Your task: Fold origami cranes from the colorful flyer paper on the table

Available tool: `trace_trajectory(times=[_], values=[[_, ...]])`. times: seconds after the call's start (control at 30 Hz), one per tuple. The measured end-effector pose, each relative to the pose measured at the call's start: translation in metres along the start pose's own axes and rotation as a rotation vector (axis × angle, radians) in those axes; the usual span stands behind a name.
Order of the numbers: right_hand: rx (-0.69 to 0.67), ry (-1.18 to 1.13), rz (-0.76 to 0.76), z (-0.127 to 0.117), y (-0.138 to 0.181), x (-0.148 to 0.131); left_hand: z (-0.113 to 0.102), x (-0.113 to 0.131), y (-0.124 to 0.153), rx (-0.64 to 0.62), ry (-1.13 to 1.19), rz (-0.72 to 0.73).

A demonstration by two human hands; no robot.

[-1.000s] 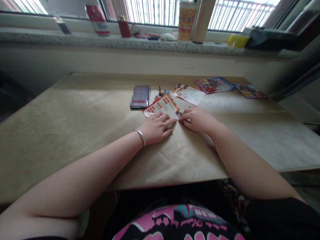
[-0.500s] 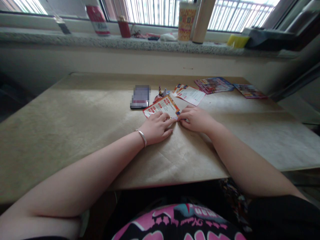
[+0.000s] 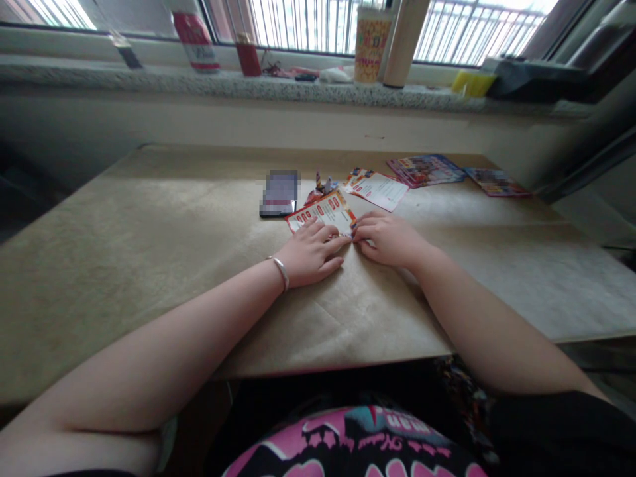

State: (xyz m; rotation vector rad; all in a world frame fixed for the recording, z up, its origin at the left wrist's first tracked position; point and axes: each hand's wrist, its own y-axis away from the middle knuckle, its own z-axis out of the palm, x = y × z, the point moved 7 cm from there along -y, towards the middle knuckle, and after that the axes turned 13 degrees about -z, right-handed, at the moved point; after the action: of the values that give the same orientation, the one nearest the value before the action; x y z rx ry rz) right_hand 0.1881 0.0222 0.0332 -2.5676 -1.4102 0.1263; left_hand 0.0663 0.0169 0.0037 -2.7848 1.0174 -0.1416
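Note:
A printed card (image 3: pixel 325 211) with an orange-red border lies at an angle on the table, its near edge covered by my fingers. My left hand (image 3: pixel 312 255) rests flat on that edge, fingers stretched out and slightly apart. At the card's near right corner, my right hand (image 3: pixel 386 238) has its thumb and fingers pinched together on the card. The fingertips of both hands almost meet there. Just behind the card is a small heap of colourful paper pieces (image 3: pixel 320 189), partly hidden. More white printed cards (image 3: pixel 382 189) lie beyond my right hand.
A phone (image 3: pixel 279 193) lies left of the card. Colourful picture cards (image 3: pixel 427 170) and another such pile (image 3: pixel 497 182) are at the table's back right. On the stone windowsill (image 3: pixel 278 83) stand a red can (image 3: pixel 195 40), a patterned cup (image 3: pixel 370 50) and a yellow object (image 3: pixel 473 83).
Both hands stay at the card with almost no movement. My right fingers have shifted very slightly at the corner.

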Motion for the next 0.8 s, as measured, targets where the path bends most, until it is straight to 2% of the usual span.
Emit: trace_trajectory(times=[0.17, 0.33, 0.47, 0.7, 0.8], values=[[-0.029, -0.001, 0.036, -0.001, 0.002, 0.005, -0.002, 0.0, 0.001, -0.01, 0.017, -0.015], [-0.027, -0.039, -0.061, -0.004, 0.005, 0.001, -0.002, 0.006, 0.001, -0.018, 0.065, 0.091], [-0.01, -0.089, -0.059, -0.005, 0.007, 0.0, -0.001, 0.007, 0.001, -0.028, 0.048, 0.119], [-0.108, -0.065, 0.056, 0.0, 0.006, 0.002, -0.009, 0.009, 0.005, 0.07, -0.014, 0.108], [-0.12, -0.029, 0.059, 0.001, 0.005, 0.001, -0.011, 0.008, 0.006, 0.097, -0.042, 0.076]])
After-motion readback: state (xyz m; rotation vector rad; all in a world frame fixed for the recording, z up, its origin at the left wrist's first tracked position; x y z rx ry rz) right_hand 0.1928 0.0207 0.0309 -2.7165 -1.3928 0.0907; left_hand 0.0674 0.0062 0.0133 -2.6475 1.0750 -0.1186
